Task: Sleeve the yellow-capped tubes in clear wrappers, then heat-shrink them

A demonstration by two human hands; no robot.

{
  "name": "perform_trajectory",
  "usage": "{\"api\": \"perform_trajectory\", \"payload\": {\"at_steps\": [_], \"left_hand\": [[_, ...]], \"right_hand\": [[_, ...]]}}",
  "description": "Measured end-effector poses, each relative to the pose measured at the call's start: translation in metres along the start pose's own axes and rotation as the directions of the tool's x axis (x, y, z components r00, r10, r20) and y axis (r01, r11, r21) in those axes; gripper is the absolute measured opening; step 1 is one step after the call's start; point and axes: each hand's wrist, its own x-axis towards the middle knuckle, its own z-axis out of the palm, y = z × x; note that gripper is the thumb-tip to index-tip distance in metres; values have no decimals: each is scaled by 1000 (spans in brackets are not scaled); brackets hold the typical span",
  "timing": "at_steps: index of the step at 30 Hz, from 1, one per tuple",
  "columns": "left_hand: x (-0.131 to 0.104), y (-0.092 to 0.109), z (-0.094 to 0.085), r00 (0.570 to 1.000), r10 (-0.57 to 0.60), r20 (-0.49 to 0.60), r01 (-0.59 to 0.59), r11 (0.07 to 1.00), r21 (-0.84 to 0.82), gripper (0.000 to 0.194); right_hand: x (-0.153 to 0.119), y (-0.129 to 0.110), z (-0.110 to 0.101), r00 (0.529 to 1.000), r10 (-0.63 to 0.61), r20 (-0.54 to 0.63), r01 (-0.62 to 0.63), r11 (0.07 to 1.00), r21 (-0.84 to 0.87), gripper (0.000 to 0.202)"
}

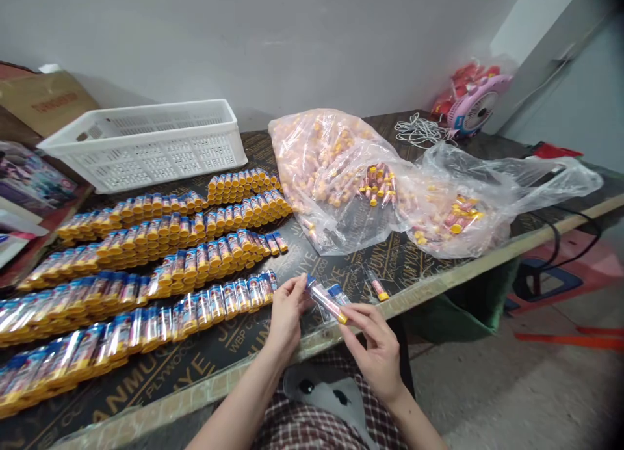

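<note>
Between my two hands is a small clear tube [325, 299] with a blue end and a yellow end, held slanted above the table's front edge. My left hand [288, 307] pinches the blue end. The fingers of my right hand [373, 339] close on the yellow end. Just behind the tube, a blue-topped wrapper or label [338, 294] lies on the table, partly covered. A second tube [377, 286] with a yellow end rests to the right. Left of my hands, stacked rows of finished-looking blue and yellow tubes [195, 310] run across the table.
Large clear bags [316, 157] of yellow-capped tubes lie open at centre and right. A white plastic crate [156, 144] stands behind the rows. Farther right are a white cord [422, 130] and a pink fan [480, 108]. A red stool [565, 261] stands below the table's right side.
</note>
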Motion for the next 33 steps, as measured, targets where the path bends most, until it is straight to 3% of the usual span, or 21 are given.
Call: {"api": "perform_trajectory", "payload": {"at_steps": [5, 10, 16, 33], "left_hand": [[-10, 5, 2, 984, -86, 155, 80, 996, 46, 54], [-20, 4, 0, 913, -245, 326, 176, 958, 226, 41], [-29, -3, 0, 886, -311, 344, 227, 937, 264, 42], [-36, -1, 4, 891, -334, 308, 274, 936, 222, 43]], "right_hand": [[1, 5, 0, 995, -46, 89, 48, 999, -21, 42], [9, 7, -4, 988, -106, 110, 116, 989, -94, 75], [12, 8, -7, 954, -54, 295, 16, 991, 131, 85], [8, 11, -2, 973, -49, 224, -14, 962, 274, 83]]}}
